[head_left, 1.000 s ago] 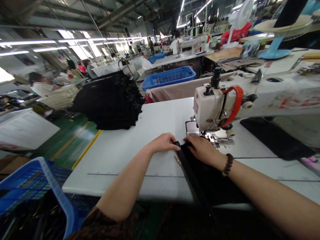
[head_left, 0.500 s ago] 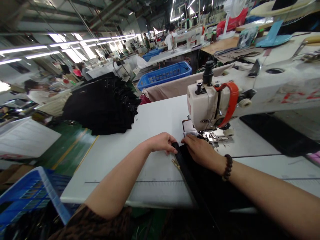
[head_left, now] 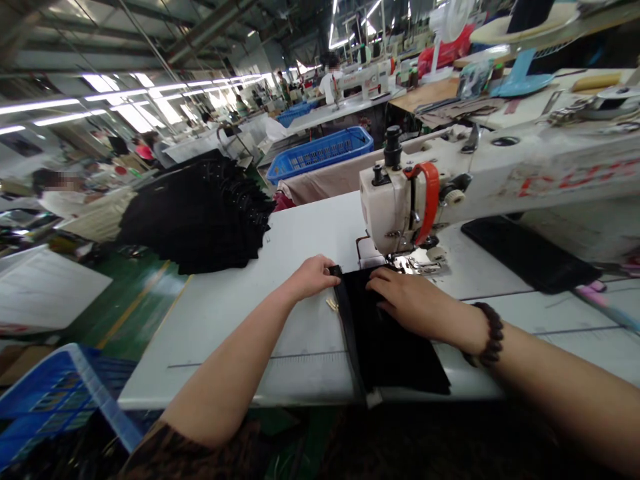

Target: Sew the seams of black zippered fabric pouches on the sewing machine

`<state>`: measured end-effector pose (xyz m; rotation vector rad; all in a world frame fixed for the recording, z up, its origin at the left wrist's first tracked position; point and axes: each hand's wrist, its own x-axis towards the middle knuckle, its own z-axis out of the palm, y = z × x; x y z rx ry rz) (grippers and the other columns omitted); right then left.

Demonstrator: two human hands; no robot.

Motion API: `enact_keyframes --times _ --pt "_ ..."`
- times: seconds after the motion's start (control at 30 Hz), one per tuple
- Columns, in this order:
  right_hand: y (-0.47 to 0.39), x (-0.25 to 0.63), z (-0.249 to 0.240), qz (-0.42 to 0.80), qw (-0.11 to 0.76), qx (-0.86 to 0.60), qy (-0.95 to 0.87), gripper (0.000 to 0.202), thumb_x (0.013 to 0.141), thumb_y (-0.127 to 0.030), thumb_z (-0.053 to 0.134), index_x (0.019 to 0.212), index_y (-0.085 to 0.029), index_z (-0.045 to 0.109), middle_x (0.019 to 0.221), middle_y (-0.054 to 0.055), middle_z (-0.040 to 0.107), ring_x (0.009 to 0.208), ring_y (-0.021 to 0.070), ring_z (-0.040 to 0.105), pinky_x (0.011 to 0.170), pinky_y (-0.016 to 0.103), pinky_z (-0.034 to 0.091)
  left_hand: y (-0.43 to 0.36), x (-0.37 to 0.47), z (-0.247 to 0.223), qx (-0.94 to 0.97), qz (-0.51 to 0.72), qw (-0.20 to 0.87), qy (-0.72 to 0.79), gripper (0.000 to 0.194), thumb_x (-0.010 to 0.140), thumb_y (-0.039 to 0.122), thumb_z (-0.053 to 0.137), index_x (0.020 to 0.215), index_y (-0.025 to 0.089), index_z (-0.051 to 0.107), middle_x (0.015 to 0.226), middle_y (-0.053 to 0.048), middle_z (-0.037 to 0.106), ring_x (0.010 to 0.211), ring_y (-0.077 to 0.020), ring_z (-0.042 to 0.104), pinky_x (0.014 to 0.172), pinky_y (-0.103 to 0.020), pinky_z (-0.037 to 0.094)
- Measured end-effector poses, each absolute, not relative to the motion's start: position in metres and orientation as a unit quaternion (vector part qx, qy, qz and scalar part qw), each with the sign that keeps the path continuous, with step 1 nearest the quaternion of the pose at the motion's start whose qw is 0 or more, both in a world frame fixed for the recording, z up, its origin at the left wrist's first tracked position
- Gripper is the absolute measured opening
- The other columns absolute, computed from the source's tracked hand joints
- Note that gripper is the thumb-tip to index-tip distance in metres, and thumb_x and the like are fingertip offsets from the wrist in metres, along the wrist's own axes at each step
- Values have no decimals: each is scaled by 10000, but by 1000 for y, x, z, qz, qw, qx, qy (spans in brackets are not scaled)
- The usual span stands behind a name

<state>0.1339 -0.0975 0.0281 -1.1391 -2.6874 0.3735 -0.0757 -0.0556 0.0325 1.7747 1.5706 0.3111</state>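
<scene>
A piece of black fabric lies on the sewing table, just in front of the sewing machine's presser foot. Along its left edge runs a dark zipper, with a gold-coloured zipper pull sticking out to the left. My left hand pinches the zipper's far end between thumb and fingers. Flat on top of the fabric rests my right hand, fingers stretched toward the needle area; a dark bead bracelet is on that wrist.
The sewing machine head stands close beyond my right hand. A stack of black pieces hangs over the table's far left edge. A dark flat piece lies right. Blue baskets stand behind and at lower left.
The fabric now lies flatter on the table, its near edge drawn up from my lap. My left hand has shifted slightly left with the zipper end; my right hand has spread over the fabric.
</scene>
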Motion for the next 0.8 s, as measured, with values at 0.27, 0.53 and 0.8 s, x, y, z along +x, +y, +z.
enact_keyframes --times 0.27,0.53,0.8 --pt "-184 214 13 184 119 -369 -903 172 719 -93 610 863 -182 583 895 62 590 788 204 567 662 319 468 -166 -12 54 934 26 148 324 640 691 367 706 1207 80 458 1279 -163 462 1196 -279 418 1028 -430 339" --pt "-206 205 -19 70 309 -335 -887 120 859 -92 452 941 -127 533 831 85 596 746 185 531 659 324 435 -182 -13 17 899 91 166 395 319 871 146 425 1161 67 532 1241 -127 527 1160 -186 488 1000 -302 401" --pt "-200 179 -39 111 351 -388 -845 159 883 -221 427 915 -125 549 762 99 590 716 207 542 619 354 459 -175 -25 -3 887 320 85 322 243 897 297 425 1071 260 591 1025 8 659 887 -116 638 789 -167 523"
